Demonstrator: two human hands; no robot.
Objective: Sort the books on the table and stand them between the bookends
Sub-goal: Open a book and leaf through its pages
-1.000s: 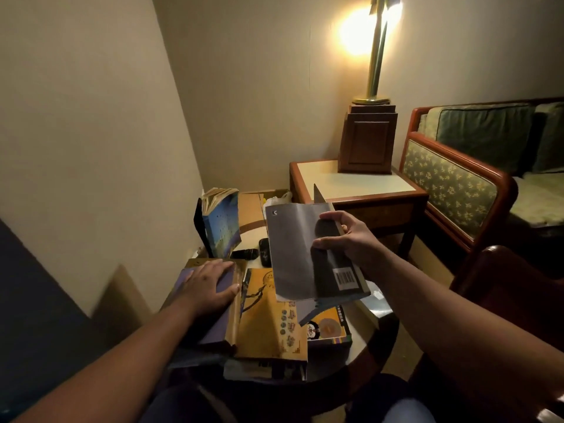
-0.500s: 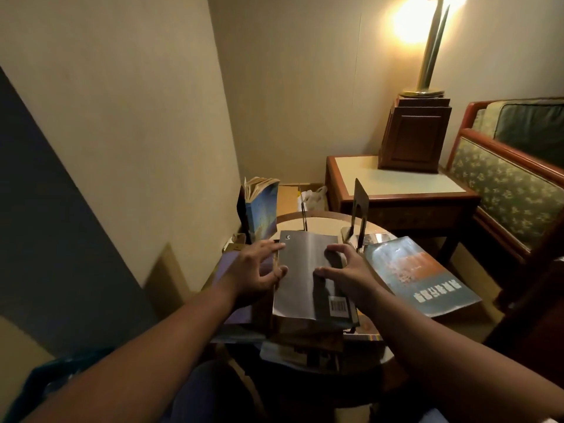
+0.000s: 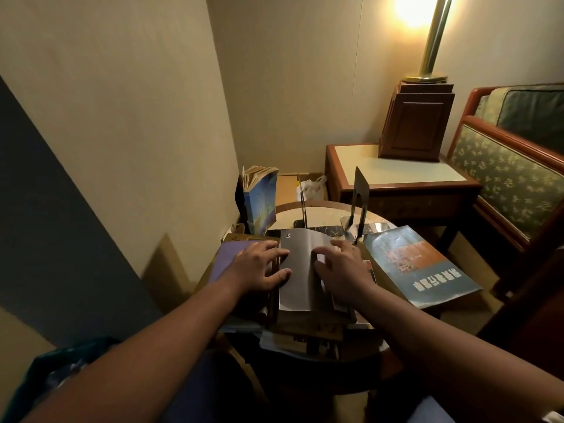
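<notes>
Both hands flat, grasping nothing: left hand [image 3: 259,267] and right hand [image 3: 341,267] on grey book [image 3: 297,270]. Bookends [image 3: 360,196] just beyond right hand; blue book [image 3: 418,267] beside.

Lower books [image 3: 305,329] hidden under grey book [image 3: 297,270].

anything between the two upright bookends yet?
No books. In the head view, the gap between the thin bookend and the dark bookend shows only bare round table; the grey book lies nearer.
</notes>
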